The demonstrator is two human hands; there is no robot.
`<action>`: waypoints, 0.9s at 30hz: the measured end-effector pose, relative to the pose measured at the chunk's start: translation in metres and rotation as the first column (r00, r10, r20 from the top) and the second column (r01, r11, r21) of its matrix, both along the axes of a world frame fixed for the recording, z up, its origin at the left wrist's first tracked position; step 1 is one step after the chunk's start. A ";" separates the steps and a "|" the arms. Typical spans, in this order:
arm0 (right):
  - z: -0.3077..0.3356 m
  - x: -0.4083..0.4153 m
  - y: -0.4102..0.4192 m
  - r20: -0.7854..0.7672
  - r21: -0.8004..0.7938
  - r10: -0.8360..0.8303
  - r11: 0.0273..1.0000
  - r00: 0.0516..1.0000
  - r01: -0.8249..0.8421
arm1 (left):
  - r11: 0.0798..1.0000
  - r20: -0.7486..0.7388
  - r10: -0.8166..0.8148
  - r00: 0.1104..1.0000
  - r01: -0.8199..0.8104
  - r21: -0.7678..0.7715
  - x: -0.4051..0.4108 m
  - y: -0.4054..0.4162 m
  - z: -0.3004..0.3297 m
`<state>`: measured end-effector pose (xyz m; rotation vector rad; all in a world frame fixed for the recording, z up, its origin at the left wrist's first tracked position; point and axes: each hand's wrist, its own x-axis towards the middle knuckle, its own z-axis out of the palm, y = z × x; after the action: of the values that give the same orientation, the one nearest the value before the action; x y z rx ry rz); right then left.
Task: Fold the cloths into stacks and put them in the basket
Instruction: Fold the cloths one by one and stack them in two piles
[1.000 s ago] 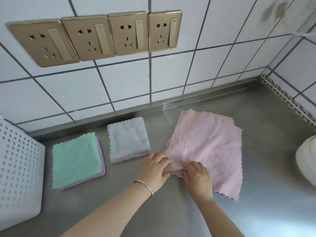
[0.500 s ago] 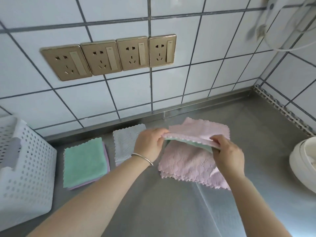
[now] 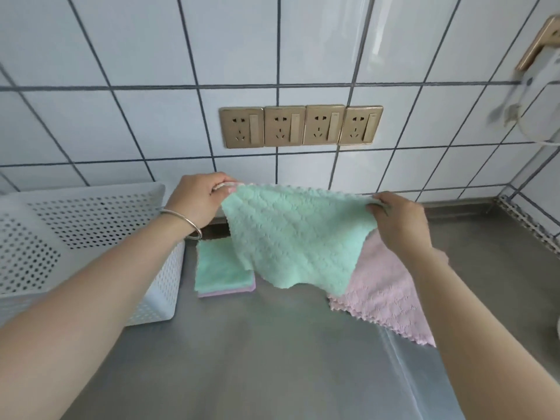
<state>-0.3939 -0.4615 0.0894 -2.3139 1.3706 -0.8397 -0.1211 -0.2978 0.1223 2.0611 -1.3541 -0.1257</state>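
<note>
While both forearms reach forward over the brushed steel counter [image 3: 272, 359], we hold a mint-green textured cloth with a pink reverse [image 3: 300, 241] up in the air by its top edge. Our left hand [image 3: 200, 201] — a thin silver bangle [image 3: 185, 221] on its wrist — curls its fingers and thumb around the upper left corner, knuckles turned upward. Our right hand [image 3: 400, 222] pinches the upper right corner, the back of the hand facing us and the wrist bent downward. The cloth hangs spread between the two hands, its lower edge loose above the counter. Beneath it on the right lie flat pale pink scalloped cloths [image 3: 391, 295]; on the left, partly hidden by the hanging cloth, sits a folded green-over-lilac stack [image 3: 221, 274]. The white perforated plastic basket [image 3: 91, 216] stands just beside that stack, under our left forearm. Four gold wall sockets [image 3: 301, 125] sit in the white tiled wall behind.
</note>
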 end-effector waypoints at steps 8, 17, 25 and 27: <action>0.012 0.028 0.083 0.294 0.160 0.194 0.955 0.936 -0.248 | 0.996 -0.041 0.089 0.995 -0.090 -0.024 0.019 0.118 0.003; -0.083 -0.034 0.135 0.142 0.652 0.400 0.650 0.905 -0.390 | 0.855 -0.250 -0.089 0.964 0.203 0.478 -0.020 0.217 -0.083; -0.151 -0.075 0.184 0.025 0.859 0.421 0.455 0.907 -0.235 | 0.648 -0.400 -0.080 0.913 0.352 0.675 -0.053 0.251 -0.166; -0.161 -0.081 0.185 -0.016 0.891 0.444 0.412 0.896 -0.188 | 0.602 -0.403 -0.082 0.911 0.368 0.709 -0.054 0.252 -0.176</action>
<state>-0.4745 -0.2762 -0.0713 -1.7102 0.9848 0.3135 -0.1754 -0.0459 -0.0541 2.3364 -1.4769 -1.3458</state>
